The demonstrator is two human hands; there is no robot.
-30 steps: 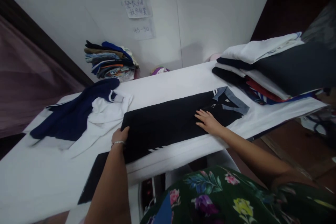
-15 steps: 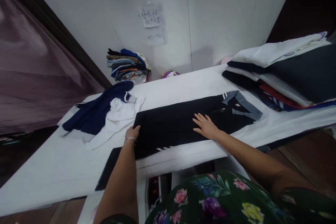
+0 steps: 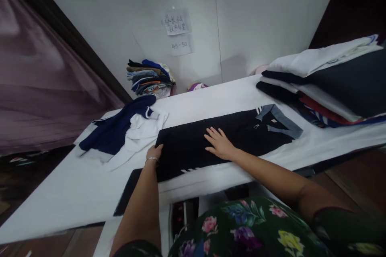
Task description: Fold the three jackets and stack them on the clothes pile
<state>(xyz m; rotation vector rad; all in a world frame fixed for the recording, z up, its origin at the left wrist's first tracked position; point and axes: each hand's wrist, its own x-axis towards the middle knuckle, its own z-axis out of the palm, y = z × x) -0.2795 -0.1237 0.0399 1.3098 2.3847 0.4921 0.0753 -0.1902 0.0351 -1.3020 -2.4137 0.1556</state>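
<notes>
The view is cutting off the clothes stack [image 3: 334, 82] near the black shirt [image 3: 187, 144], which is lying flat along the white bench [image 3: 75, 192]. The left hand [image 3: 154, 152] is hiding most of its fingers at the shirt's left end — whether that grip is clamping cloth, I cannot tell. The right hand [image 3: 221, 145] is resting palm-down mid-shirt, fingers apart.

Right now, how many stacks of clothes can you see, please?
2: the left stack is near the wall, behind the navy garment; the right stack is on the table, near the collar of the black shirt. Others may be hidden.
</notes>
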